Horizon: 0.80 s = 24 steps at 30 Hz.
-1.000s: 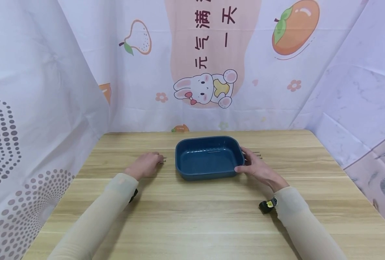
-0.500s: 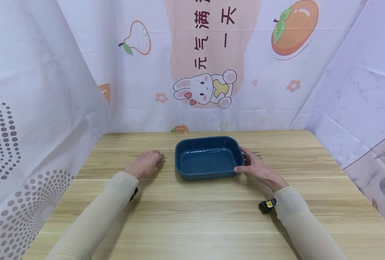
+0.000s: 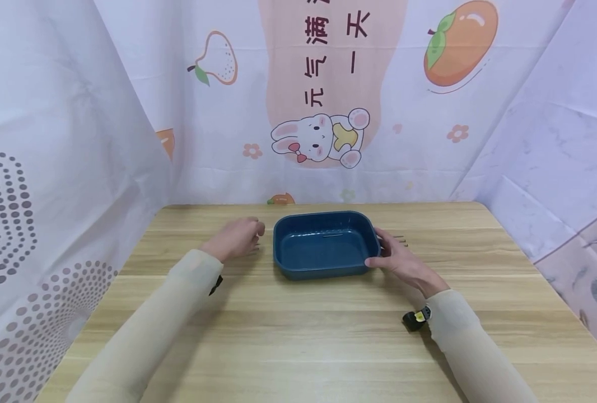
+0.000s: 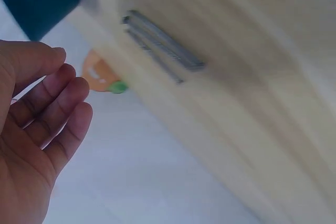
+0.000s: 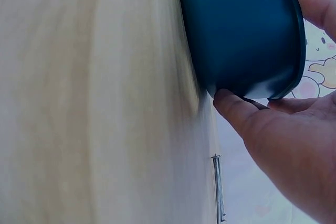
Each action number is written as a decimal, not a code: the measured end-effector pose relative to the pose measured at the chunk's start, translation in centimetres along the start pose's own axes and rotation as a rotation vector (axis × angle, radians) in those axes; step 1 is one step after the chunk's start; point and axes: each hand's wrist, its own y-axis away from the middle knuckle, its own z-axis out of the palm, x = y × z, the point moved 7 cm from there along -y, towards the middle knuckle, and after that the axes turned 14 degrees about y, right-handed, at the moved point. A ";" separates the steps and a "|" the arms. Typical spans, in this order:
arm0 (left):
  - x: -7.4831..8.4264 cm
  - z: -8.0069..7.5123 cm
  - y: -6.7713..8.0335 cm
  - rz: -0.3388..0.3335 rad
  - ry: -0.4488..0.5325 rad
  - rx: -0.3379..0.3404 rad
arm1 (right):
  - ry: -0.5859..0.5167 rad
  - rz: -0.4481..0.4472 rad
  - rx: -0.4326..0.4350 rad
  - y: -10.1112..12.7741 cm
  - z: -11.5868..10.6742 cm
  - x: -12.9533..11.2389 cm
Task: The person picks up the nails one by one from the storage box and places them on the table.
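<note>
A dark blue rectangular tray (image 3: pixel 318 272) sits on the wooden table (image 3: pixel 298 336), empty inside. My right hand (image 3: pixel 396 257) holds its right end, with the thumb at the near right corner and fingers up the side. The right wrist view shows the thumb under the tray (image 5: pixel 241 30) wall and a finger over the rim. A few thin metal nails (image 3: pixel 400 240) lie just beyond that hand; one nail (image 5: pixel 218 187) shows in the wrist view. My left hand (image 3: pixel 238 238) hovers left of the tray, fingers loose and empty. In the left wrist view that hand (image 4: pixel 37 124) hangs above several nails (image 4: pixel 160 43).
Printed cloth walls (image 3: pixel 77 140) close in the table on the left, back and right. A small black wrist camera (image 3: pixel 415 318) sits at my right wrist. Bare wood stretches between me and the tray.
My left hand has lifted off the table by the nails and moved up and slightly right, toward the tray's left end. The right hand and tray have stayed put.
</note>
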 end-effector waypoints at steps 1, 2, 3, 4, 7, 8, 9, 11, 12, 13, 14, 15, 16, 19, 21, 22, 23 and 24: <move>0.4 -0.3 -0.3 0.006 -0.004 0.000 | 0.002 -0.003 -0.001 0.0 0.0 0.0; 0.8 -0.5 -0.6 0.009 -0.005 -0.001 | 0.004 -0.005 -0.002 0.0 -0.1 0.0; 1.1 -0.7 -0.9 0.009 -0.010 -0.005 | 0.004 -0.009 -0.004 0.1 -0.1 0.0; 1.5 -0.8 -1.2 0.010 -0.015 -0.008 | 0.004 -0.006 -0.005 0.0 -0.1 0.0; 2.5 -1.2 -2.0 0.005 -0.024 -0.021 | 0.008 0.010 -0.003 0.0 -0.1 0.1; 2.8 -1.3 -2.3 0.004 -0.024 -0.027 | 0.014 0.008 -0.004 0.0 -0.1 0.1; 3.2 -1.4 -2.6 0.010 -0.028 -0.030 | 0.014 0.012 -0.001 0.0 -0.1 0.1; 4.0 -1.5 -3.2 0.026 -0.035 -0.036 | 0.019 0.021 0.005 0.0 -0.1 0.1; 4.5 -1.6 -3.5 0.037 -0.035 -0.038 | 0.024 0.017 0.005 0.0 -0.2 0.1; 4.9 -1.6 -3.8 0.049 -0.041 -0.040 | 0.025 0.013 0.006 0.0 -0.2 0.1; 5.4 -1.7 -4.1 0.066 -0.047 -0.040 | 0.026 0.009 0.006 0.0 -0.2 0.1; 5.9 -1.7 -4.4 0.076 -0.054 -0.040 | 0.020 0.012 0.009 0.0 -0.2 0.1; 6.3 -1.7 -4.7 0.080 -0.061 -0.043 | 0.023 0.007 0.007 0.0 -0.2 0.1; 7.3 -1.8 -5.5 0.080 -0.074 -0.048 | 0.024 0.003 0.000 0.0 -0.1 0.1; 7.8 -1.7 -6.0 0.071 -0.077 -0.058 | 0.029 0.006 -0.002 0.0 -0.1 0.1; 8.1 -1.6 -6.3 0.069 -0.077 -0.061 | 0.030 0.006 -0.002 -0.1 -0.1 0.1; 8.4 -1.6 -6.5 0.068 -0.076 -0.063 | 0.029 0.005 -0.003 -0.1 0.0 0.0; 8.7 -1.5 -6.7 0.068 -0.074 -0.065 | 0.033 0.001 -0.004 -0.1 0.0 0.0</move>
